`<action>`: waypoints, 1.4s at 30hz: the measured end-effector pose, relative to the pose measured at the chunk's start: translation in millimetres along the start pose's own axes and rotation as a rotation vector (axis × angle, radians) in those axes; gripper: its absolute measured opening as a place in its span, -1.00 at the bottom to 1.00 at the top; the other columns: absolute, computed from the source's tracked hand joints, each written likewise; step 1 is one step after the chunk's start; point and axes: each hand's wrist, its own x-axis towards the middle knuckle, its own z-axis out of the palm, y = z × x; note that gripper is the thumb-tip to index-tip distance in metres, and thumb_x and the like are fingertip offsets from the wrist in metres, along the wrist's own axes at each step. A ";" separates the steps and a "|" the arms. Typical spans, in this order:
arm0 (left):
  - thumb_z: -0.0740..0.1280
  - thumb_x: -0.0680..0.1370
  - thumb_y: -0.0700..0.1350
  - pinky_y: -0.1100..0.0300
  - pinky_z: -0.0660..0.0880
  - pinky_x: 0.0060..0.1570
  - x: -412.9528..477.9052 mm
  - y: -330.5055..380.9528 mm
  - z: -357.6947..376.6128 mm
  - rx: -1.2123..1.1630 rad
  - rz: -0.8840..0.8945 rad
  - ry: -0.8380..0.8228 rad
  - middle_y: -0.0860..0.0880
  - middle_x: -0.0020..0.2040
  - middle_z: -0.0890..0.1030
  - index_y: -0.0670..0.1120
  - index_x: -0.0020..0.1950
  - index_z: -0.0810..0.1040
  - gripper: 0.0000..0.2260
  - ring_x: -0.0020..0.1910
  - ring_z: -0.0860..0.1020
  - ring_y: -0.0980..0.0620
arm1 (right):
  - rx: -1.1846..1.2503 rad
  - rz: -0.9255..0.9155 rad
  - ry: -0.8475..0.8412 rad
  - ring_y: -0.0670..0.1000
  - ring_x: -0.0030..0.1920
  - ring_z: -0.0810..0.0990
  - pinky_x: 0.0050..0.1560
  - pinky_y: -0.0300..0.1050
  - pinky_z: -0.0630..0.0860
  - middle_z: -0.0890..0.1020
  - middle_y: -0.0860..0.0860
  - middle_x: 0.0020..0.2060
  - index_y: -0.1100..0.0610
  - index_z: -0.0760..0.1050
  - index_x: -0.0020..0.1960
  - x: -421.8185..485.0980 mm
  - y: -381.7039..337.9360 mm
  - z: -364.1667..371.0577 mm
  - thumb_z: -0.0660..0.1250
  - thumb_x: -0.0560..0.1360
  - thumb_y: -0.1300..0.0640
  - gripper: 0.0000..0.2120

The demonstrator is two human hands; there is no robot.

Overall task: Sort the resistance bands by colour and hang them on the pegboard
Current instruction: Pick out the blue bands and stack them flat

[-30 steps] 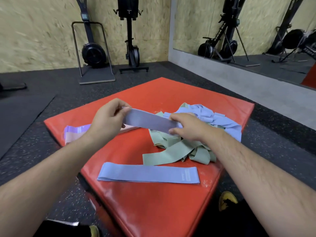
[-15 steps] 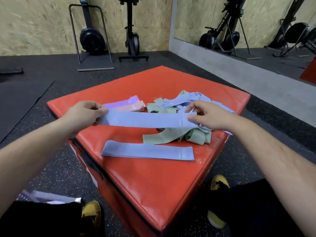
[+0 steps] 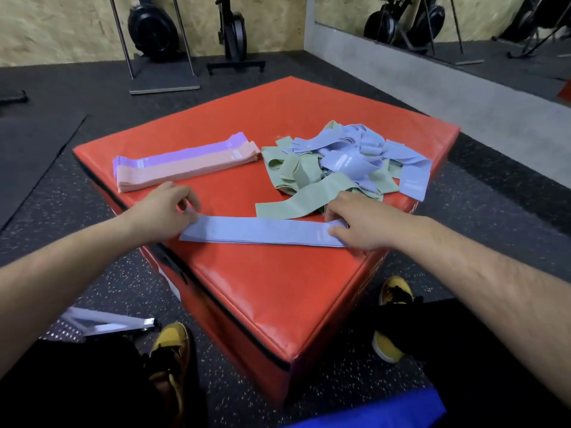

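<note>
The flat lilac-blue fabric resistance band [image 3: 262, 231], held stretched in the air half a second ago, now lies on the red vinyl padded box [image 3: 278, 288], seemingly atop a matching one to build a blue stack. The left hand [image 3: 163, 208] and right hand [image 3: 355, 220] each pinch one end with curled fingers, keeping it straight. The tangled heap of green and blue bands [image 3: 340, 162] waits just behind, near the neat pink and purple stacks [image 3: 185, 165].

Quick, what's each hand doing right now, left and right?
Left hand: pinches the left end of the blue band.
Right hand: pinches the same band's right end, low over the red box.
</note>
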 end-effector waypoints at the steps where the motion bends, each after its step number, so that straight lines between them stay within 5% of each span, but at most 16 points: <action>1: 0.39 0.44 -0.06 0.10 0.43 0.02 -1.6 1.3 -0.5 0.025 0.049 0.024 -0.10 -0.05 0.51 0.03 -0.08 0.56 -0.91 -0.04 0.51 -0.09 | -0.020 -0.023 0.028 0.08 0.11 0.47 0.13 0.03 0.44 0.49 0.01 0.04 0.04 0.48 0.09 -0.9 0.4 0.8 0.28 0.56 -0.04 -0.81; 4: 0.22 0.35 0.19 -0.02 0.45 0.17 -6.3 13.7 -1.0 -0.007 0.194 -0.024 0.05 0.01 0.52 0.24 -0.06 0.48 -0.80 0.06 0.51 0.02 | -0.021 -0.099 0.056 0.04 0.14 0.45 0.16 0.01 0.42 0.55 -0.06 0.07 -0.02 0.50 0.16 -4.6 0.4 2.9 0.27 0.54 -0.21 -0.68; 8: 0.24 0.35 0.39 -0.05 0.39 0.23 -4.9 32.0 16.3 0.035 0.302 -0.201 0.24 0.11 0.47 0.32 0.16 0.45 -0.58 0.14 0.44 0.19 | 0.003 -0.146 0.000 -0.03 0.21 0.47 0.24 -0.02 0.43 0.55 -0.14 0.20 -0.07 0.47 0.29 -7.5 0.5 3.7 0.36 0.47 -0.26 -0.53; 17: 0.18 0.26 0.48 0.04 0.39 0.16 19.0 53.3 20.0 0.199 0.365 -0.243 0.17 0.14 0.41 0.25 0.27 0.43 -0.36 0.16 0.42 0.10 | 0.058 -0.089 0.113 -0.10 0.15 0.48 0.16 -0.04 0.48 0.53 -0.15 0.12 -0.10 0.49 0.26 -4.2 1.8 -22.2 0.30 0.52 -0.24 -0.62; 22: 0.23 0.38 0.33 0.01 0.44 0.18 61.0 107.5 16.3 0.027 0.446 -0.077 0.14 0.06 0.44 0.09 0.23 0.51 -0.48 0.06 0.44 0.11 | 0.149 0.065 0.320 -0.02 0.12 0.53 0.16 0.05 0.50 0.54 -0.13 0.07 -0.03 0.50 0.23 26.0 33.6 -60.8 0.29 0.58 -0.06 -0.74; 27: 0.28 0.46 0.18 0.07 0.39 0.22 106.5 158.3 30.6 -0.075 0.451 0.000 0.08 0.13 0.50 0.06 0.21 0.53 -0.63 0.14 0.46 0.04 | 0.103 0.281 0.181 0.08 0.30 0.47 0.29 0.05 0.42 0.56 0.01 0.25 0.07 0.42 0.38 62.2 73.0 -67.0 0.36 0.53 -0.04 -0.54; 31: 0.35 0.53 0.01 0.07 0.39 0.21 127.9 174.5 45.5 -0.076 0.464 0.010 0.06 0.16 0.48 0.03 0.24 0.51 -0.71 0.17 0.45 0.04 | 0.098 0.353 0.088 0.04 0.09 0.53 0.16 0.01 0.41 0.61 -0.04 -0.01 0.05 0.50 0.23 81.1 81.3 -60.1 0.38 0.50 -0.09 -0.63; 33: 0.34 0.52 0.01 -0.02 0.41 0.22 133.1 176.9 48.2 -0.091 0.448 -0.017 0.06 0.18 0.47 0.04 0.25 0.49 -0.70 0.18 0.45 0.03 | 0.208 0.348 0.093 0.02 -0.22 0.43 -0.16 -0.05 0.37 0.47 -0.03 -0.30 0.05 0.51 -0.11 85.3 84.2 -59.4 0.37 0.49 -0.03 -0.85; 35: 0.34 0.52 0.00 -0.05 0.41 0.22 136.3 177.7 49.2 -0.088 0.436 -0.012 0.04 0.19 0.46 0.04 0.26 0.48 -0.69 0.18 0.46 0.02 | 0.271 0.307 0.090 0.01 -0.34 0.25 -0.32 -0.08 0.20 0.29 -0.02 -0.38 0.05 0.29 -0.31 84.2 84.4 -63.3 0.33 0.50 0.04 -0.71; 39: 0.38 0.48 -0.10 0.06 0.39 0.26 135.8 180.1 39.6 -0.213 0.467 0.061 0.00 0.30 0.39 0.02 0.40 0.39 -0.51 0.25 0.43 -0.01 | 0.238 0.210 0.138 -0.01 -0.31 0.29 -0.33 -0.11 0.19 0.37 -0.05 -0.31 0.06 0.29 -0.20 73.6 71.9 -80.6 0.25 0.59 0.06 -0.77; 42: 0.43 0.42 0.01 0.09 0.28 0.38 129.1 183.1 21.4 -0.218 0.598 0.065 0.05 0.44 0.34 0.07 0.48 0.31 -0.36 0.42 0.32 0.05 | 0.187 0.055 0.178 -0.08 -0.25 0.35 -0.30 -0.19 0.24 0.40 -0.11 -0.31 -0.05 0.29 -0.23 62.3 48.2 -94.8 0.23 0.61 0.11 -0.75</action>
